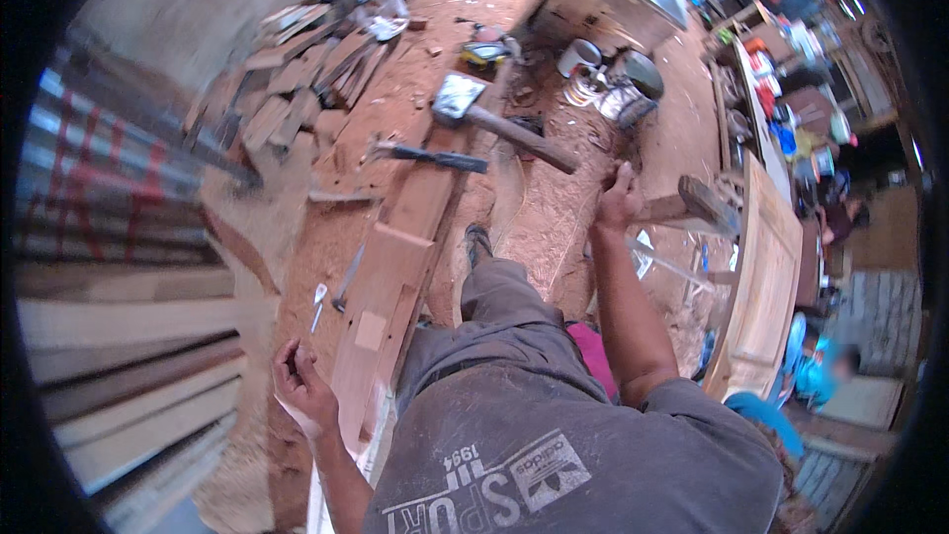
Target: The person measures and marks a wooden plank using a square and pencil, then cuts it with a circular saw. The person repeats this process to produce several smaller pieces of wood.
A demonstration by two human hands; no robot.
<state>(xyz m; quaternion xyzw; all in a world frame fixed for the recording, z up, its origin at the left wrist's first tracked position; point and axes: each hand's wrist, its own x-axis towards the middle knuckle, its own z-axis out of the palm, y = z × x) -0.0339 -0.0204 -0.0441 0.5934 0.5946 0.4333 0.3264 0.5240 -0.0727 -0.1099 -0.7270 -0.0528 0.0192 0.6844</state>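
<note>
Left hand point(304, 391) beside a notched timber point(386, 249), right hand point(620, 200) just off a hammer's point(524, 138) handle end.
Over on the left I see stacked planks point(148, 341), then a heap of wood offcuts point(297, 74); the left hand's fingers are half-curled and parted from the thumb, near a pale-handled tool point(318, 307). The timber runs lengthwise beside the person's leg point(504, 297), a dark-handled tool point(440, 158) across it; past that, the hammer's head is at its far end, handle slanting out toward the right hand, whose fingers curl inward, around what I can't tell. Farther right leans a wooden panel point(761, 287).
</note>
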